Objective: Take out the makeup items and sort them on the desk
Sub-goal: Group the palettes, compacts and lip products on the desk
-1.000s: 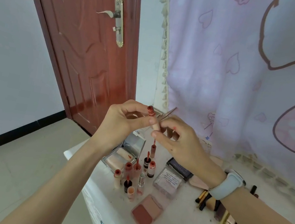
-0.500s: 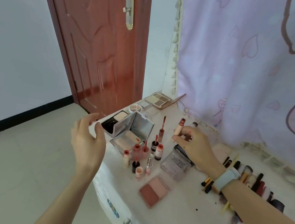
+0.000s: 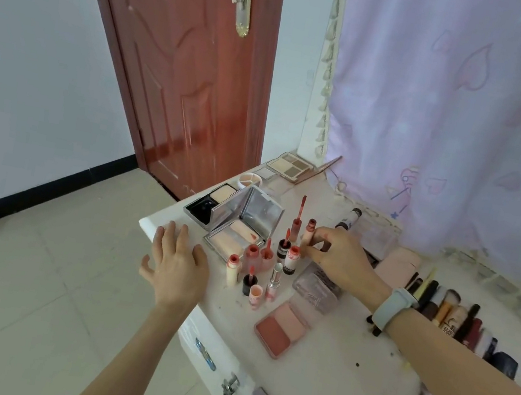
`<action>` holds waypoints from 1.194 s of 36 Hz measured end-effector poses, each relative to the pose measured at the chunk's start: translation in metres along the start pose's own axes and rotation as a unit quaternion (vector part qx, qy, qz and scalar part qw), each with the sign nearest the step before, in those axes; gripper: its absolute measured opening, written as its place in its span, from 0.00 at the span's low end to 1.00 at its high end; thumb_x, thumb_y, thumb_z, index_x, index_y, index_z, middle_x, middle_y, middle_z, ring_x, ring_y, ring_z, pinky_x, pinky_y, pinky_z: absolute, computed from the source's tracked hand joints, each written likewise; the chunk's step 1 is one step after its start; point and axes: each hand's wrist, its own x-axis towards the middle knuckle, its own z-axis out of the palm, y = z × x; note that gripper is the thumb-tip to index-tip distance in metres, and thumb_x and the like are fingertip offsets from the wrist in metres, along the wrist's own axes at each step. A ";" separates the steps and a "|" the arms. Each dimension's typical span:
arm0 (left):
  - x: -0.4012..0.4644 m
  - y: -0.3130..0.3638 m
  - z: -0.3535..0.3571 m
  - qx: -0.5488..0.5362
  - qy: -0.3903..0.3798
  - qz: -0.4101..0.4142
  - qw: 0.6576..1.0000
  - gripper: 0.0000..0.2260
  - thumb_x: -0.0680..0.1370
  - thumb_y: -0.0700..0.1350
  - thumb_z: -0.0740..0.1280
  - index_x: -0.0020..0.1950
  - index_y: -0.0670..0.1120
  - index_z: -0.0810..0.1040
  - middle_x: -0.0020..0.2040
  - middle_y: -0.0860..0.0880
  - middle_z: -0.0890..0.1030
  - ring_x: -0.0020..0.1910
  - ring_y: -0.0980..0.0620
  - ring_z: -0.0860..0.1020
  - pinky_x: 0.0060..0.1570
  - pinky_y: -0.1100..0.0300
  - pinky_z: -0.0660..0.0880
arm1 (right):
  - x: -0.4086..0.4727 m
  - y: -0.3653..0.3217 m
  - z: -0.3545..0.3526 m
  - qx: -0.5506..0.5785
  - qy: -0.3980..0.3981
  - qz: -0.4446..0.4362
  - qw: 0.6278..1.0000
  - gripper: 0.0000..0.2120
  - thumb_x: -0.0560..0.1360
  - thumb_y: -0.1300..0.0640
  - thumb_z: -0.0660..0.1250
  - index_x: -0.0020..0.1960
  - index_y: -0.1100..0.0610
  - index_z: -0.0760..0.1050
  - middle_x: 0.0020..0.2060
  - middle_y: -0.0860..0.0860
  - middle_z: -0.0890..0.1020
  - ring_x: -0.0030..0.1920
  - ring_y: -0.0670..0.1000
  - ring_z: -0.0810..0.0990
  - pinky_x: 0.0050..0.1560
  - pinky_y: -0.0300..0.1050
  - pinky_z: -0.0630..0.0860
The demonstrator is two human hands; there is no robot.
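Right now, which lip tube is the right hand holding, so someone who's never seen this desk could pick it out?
Start at the open silver mirrored compact near the white desk's door-side corner. Just right of it stands a cluster of small red-capped lip tubes; the right hand pinches the pale peach tube at the cluster's far right edge. Unlike its neighbours, it is tilted, with fingers on it.

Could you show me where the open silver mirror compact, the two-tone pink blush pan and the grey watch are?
Open silver mirror compact [image 3: 258, 212], head view, on its raised mirrored lid.
Two-tone pink blush pan [image 3: 281, 329], head view, middle of the powder surface.
Grey watch [image 3: 392, 308], head view, on the band round the right wrist.
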 end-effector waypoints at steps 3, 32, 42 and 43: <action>0.001 -0.001 0.000 0.022 -0.010 0.000 1.000 0.20 0.81 0.45 0.55 0.73 0.46 0.63 0.76 0.49 0.58 0.76 0.51 0.50 0.69 0.42 0.49 | 0.000 0.001 0.000 -0.006 -0.004 -0.006 1.000 0.05 0.72 0.50 0.71 0.45 0.50 0.80 0.46 0.45 0.82 0.42 0.47 0.72 0.44 0.44 0.66; -0.002 0.007 -0.001 0.030 -0.035 -0.017 0.999 0.21 0.80 0.45 0.51 0.74 0.49 0.59 0.77 0.50 0.54 0.76 0.51 0.46 0.69 0.42 0.51 | 0.054 0.014 -0.050 -0.056 0.070 0.089 0.992 0.26 0.74 0.44 0.66 0.65 0.59 0.72 0.57 0.51 0.79 0.61 0.53 0.74 0.60 0.40 0.66; -0.001 -0.001 -0.001 -0.053 -0.015 -0.021 0.998 0.19 0.80 0.45 0.55 0.72 0.49 0.65 0.76 0.51 0.58 0.76 0.54 0.49 0.70 0.44 0.52 | 0.018 -0.052 -0.111 0.592 0.040 0.099 0.799 0.10 0.76 0.70 0.59 0.54 0.61 0.74 0.41 0.55 0.76 0.38 0.52 0.78 0.35 0.37 0.74; 0.000 -0.002 -0.001 -0.058 -0.005 -0.024 0.998 0.18 0.80 0.45 0.56 0.71 0.49 0.67 0.75 0.51 0.60 0.75 0.54 0.51 0.70 0.44 0.52 | 0.014 -0.055 -0.113 0.598 0.034 0.091 0.795 0.12 0.76 0.72 0.57 0.53 0.62 0.75 0.42 0.56 0.76 0.36 0.51 0.78 0.35 0.36 0.73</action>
